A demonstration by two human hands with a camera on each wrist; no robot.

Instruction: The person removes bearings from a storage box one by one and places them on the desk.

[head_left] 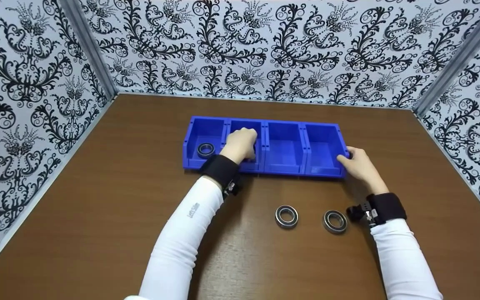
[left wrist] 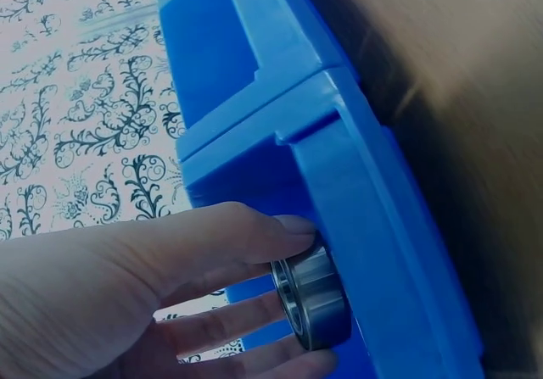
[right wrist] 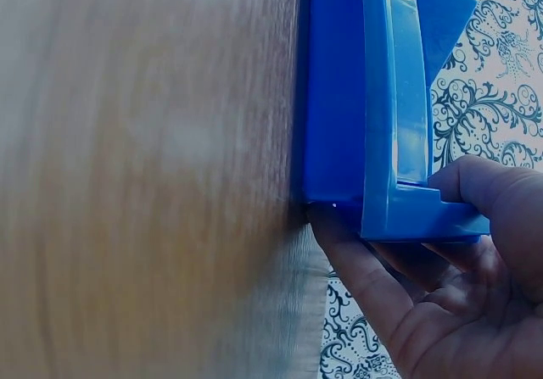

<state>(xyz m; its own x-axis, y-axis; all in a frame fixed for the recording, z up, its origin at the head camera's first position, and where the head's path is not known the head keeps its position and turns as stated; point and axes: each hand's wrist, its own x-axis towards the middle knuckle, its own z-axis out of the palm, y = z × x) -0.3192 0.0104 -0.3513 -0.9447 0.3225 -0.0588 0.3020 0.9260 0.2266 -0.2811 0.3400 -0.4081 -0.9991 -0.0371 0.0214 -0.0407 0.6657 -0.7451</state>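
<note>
A blue bin (head_left: 286, 168) with several compartments in a row stands on the table. My left hand (head_left: 241, 143) reaches into the second compartment from the left. In the left wrist view its thumb and fingers pinch a steel ball bearing (left wrist: 316, 298) at the compartment's front. At the bin's right end my right hand (head_left: 361, 166) grips the side wall, thumb over the rim and fingers on the outside, as the right wrist view also shows. Another bearing (head_left: 206, 150) lies in the leftmost compartment. Two more, a nearer-centre bearing (head_left: 286, 216) and a right-hand bearing (head_left: 335, 221), lie on the table before the bin.
The brown wooden table (head_left: 111, 200) extends around the bin. Patterned black-and-white panels (head_left: 240, 50) enclose it at the back and both sides, with grey metal posts (head_left: 92, 50) at the corners. The right-hand bearing lies close to my right wrist strap (head_left: 386, 210).
</note>
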